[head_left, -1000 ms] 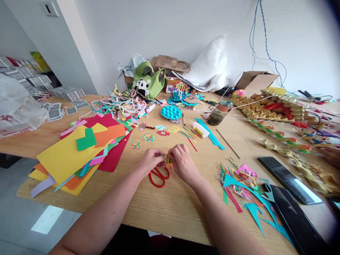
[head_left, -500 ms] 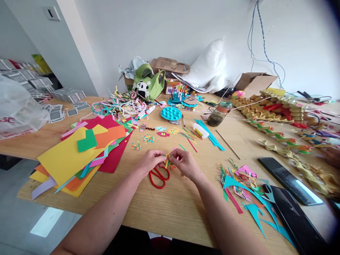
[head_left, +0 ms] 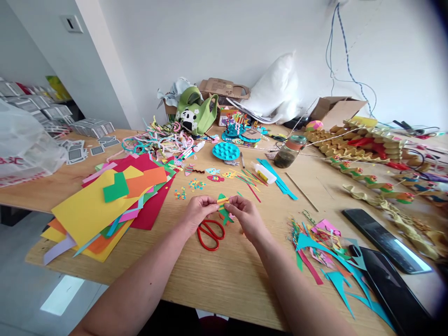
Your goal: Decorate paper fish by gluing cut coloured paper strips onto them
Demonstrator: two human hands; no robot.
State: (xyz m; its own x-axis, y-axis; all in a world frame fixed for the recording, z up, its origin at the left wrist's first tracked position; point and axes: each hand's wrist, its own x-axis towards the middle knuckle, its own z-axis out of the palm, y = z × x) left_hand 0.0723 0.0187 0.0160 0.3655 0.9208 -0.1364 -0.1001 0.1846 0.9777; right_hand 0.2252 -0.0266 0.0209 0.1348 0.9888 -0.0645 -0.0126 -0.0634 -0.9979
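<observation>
A small green paper fish (head_left: 225,214) with yellow and orange strips across it is held up between my two hands. My left hand (head_left: 198,212) pinches its left side, thumb and forefinger together. On the other side my right hand (head_left: 245,214) grips the right edge with bent fingers. Red-handled scissors (head_left: 211,235) lie on the table just below, their blades hidden behind the hands and paper. Beyond the hands are a red paper fish (head_left: 215,178), thin colored strips (head_left: 248,181) and tiny paper dots (head_left: 197,184).
Colored paper sheets (head_left: 94,205) are heaped at left. A glue bottle (head_left: 265,173), a glass jar (head_left: 289,151) and a wooden stick (head_left: 301,192) lie right of centre. Paper scraps (head_left: 325,247) and two phones (head_left: 385,240) are at right; a green bag (head_left: 198,112) stands behind.
The green fish now shows more fully between my hands, with its strips facing up. My fingers have shifted slightly on it. The whole view has moved a little.
</observation>
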